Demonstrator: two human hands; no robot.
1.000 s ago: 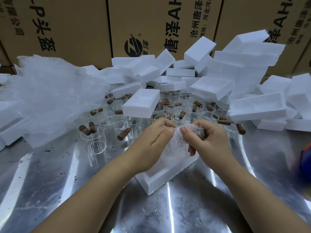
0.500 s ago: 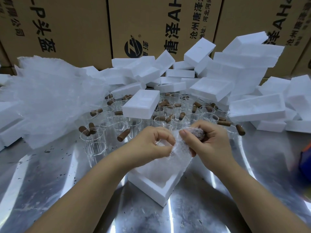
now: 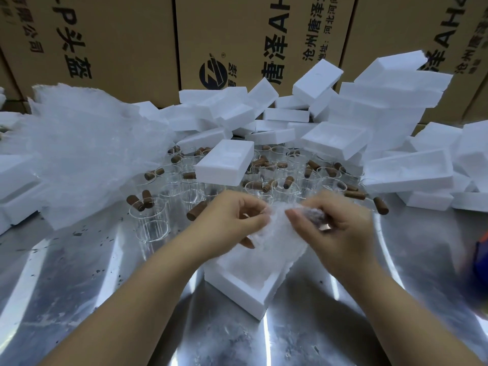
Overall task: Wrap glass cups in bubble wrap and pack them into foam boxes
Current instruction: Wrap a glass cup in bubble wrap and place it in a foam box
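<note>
Left hand point(image 3: 232, 223): fingers are curled, and an edge of the bubble-wrapped bundle point(image 3: 277, 235) is pinched between thumb and forefinger.
Right hand point(image 3: 340, 233): fingers are curled round the far end of the bundle, where a dark brown piece is seen through the wrap.
Bundle: it is held between both hands, just above the far end of the open foam box point(image 3: 232, 285). The glass inside cannot be made out through the wrap.
Open foam box: it is set on the desk point(image 3: 79, 286), cavity upward, under and just in front of the hands.
Glass cups point(image 3: 150, 217): unwrapped cups are stood upright in a cluster on the desk beyond the hands, and brown stoppers point(image 3: 196, 213) are scattered on and among them.
Single foam box point(image 3: 224, 162): it is laid on top of the cups.
Loose bubble wrap point(image 3: 87, 154): it is heaped at the left of the desk.
Foam box pile point(image 3: 383, 107): white boxes are stacked unevenly along the back and right.
Cardboard cartons point(image 3: 118, 35): they are lined up behind the desk and printed with dark lettering.
</note>
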